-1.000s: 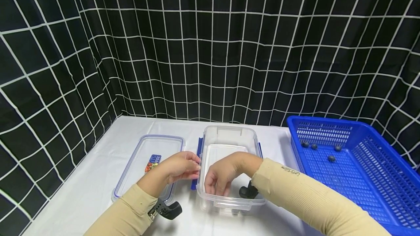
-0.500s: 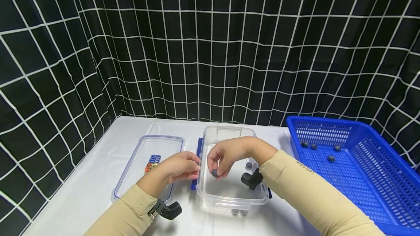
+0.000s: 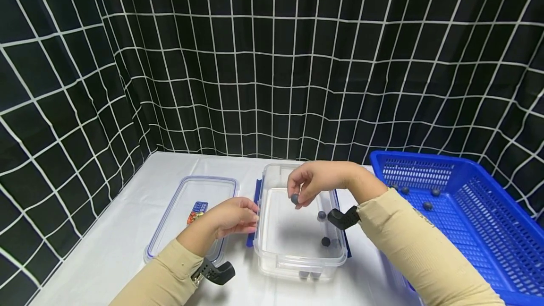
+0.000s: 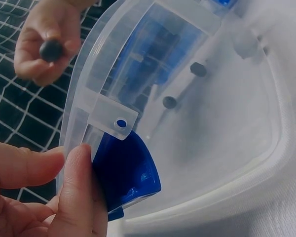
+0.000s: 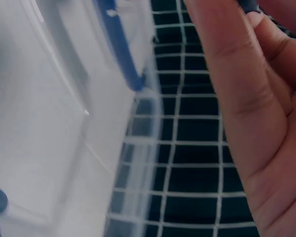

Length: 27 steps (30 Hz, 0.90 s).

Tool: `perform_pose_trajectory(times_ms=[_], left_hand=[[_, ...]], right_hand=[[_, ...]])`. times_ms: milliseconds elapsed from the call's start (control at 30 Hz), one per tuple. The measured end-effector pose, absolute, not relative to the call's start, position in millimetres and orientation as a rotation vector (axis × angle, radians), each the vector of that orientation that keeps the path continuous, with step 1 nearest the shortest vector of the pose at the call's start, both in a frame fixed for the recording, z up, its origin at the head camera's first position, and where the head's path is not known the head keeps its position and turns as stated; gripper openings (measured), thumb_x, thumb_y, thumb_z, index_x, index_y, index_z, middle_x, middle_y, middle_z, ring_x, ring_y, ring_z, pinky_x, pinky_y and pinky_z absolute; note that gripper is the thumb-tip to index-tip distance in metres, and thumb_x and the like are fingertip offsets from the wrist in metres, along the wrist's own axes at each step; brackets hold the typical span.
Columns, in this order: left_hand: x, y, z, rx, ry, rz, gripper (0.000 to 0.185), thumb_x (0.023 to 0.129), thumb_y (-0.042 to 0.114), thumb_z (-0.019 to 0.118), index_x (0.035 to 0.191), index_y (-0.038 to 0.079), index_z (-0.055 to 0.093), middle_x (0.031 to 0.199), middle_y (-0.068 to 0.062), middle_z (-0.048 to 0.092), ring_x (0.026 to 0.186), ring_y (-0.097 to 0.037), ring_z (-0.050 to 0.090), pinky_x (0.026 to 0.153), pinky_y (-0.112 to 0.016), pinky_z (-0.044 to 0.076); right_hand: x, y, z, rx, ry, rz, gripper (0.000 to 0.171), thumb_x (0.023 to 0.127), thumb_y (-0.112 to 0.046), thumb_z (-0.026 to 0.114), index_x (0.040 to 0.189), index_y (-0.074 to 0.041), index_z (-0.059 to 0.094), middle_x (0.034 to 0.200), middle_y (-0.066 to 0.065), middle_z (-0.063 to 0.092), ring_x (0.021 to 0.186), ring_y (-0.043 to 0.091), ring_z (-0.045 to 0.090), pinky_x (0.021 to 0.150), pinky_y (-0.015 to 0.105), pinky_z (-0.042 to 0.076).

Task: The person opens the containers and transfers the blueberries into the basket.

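From the head view I see my right hand [image 3: 316, 181] above the clear container [image 3: 297, 254], its grip pinching a small dark ball [image 3: 294, 198] between thumb and fingertips, held over the open box. The right wrist view is blurred and mostly filled by my palm, so the ball is barely visible there. My left hand [image 3: 231, 216] rests its curled fingers against the container's left rim by the blue latch [image 4: 126, 168]; I cannot make out whether they truly clamp it. Two more dark balls [image 3: 325, 241] lie inside the container. The lid [image 3: 191, 211] lies flat just left of it, with a small colourful sticker [image 3: 197, 211] too small to read. A blue basket [image 3: 463, 221], cut off at the right edge, holds a few dark balls [image 3: 428, 206]. Everything sits on a white surface [image 3: 123, 244], backed by a black curtain [image 3: 272, 60] with a white grid
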<state>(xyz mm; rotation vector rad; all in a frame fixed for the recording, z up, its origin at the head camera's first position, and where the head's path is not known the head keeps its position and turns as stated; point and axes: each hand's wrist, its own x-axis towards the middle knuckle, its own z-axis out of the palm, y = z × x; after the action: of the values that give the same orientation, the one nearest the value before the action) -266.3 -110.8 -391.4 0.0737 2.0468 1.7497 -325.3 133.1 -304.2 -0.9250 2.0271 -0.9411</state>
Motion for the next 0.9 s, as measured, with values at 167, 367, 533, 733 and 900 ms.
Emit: perform_pose_trajectory(times_ms=[167,367,533,733,900], left_hand=[[-266.2,-111.0,-392.1,0.076,2.042,1.754,0.021,0.084,-0.003,0.055,0.104,-0.005,0.051,0.083,-0.011,0.055,0.071,-0.017,0.06,0.07,-0.028,0.058],[-267.2,-111.4,-393.1,0.07,2.027,1.754,0.022,0.084,-0.002,0.055,0.105,-0.005,0.051,0.084,-0.011,0.055,0.072,-0.017,0.059,0.071,-0.028,0.058],[-267.5,-111.0,-394.3,0.075,2.024,1.749,0.022,0.084,-0.002,0.055,0.105,-0.005,0.051,0.084,-0.011,0.055,0.072,-0.017,0.06,0.071,-0.028,0.058],[-265.9,-110.7,-392.6,0.078,2.039,1.734,0.021,0.085,-0.001,0.055,0.105,-0.005,0.051,0.085,-0.012,0.056,0.071,-0.017,0.061,0.07,-0.028,0.058],[-264.8,-109.9,-390.5,0.069,2.056,1.729,0.021,0.085,-0.001,0.055,0.105,-0.005,0.051,0.085,-0.012,0.056,0.071,-0.017,0.061,0.07,-0.028,0.058]], right_hand=[[-328.0,157.8,-292.6,-0.955,2.119,-0.953,0.013,0.08,0.003,0.062,0.091,-0.003,0.06,0.089,0.011,0.065,0.086,0.025,0.064,0.077,0.035,0.056],[-329.3,191.6,-283.1,-0.941,2.229,-0.981,0.015,0.08,-0.004,0.065,0.094,-0.003,0.061,0.089,0.011,0.067,0.086,0.026,0.065,0.078,0.036,0.056],[-327.7,222.9,-281.0,-0.779,2.392,-0.979,0.017,0.082,-0.009,0.065,0.097,-0.003,0.06,0.09,0.011,0.067,0.088,0.025,0.064,0.08,0.034,0.056],[-328.6,269.0,-291.1,-0.567,2.537,-0.978,0.018,0.083,-0.01,0.064,0.099,-0.002,0.059,0.09,0.01,0.064,0.085,0.023,0.062,0.076,0.034,0.057],[-328.6,310.2,-297.6,-0.47,2.565,-1.076,0.021,0.085,-0.01,0.062,0.101,0.002,0.056,0.093,0.015,0.063,0.085,0.023,0.063,0.074,0.031,0.057]])
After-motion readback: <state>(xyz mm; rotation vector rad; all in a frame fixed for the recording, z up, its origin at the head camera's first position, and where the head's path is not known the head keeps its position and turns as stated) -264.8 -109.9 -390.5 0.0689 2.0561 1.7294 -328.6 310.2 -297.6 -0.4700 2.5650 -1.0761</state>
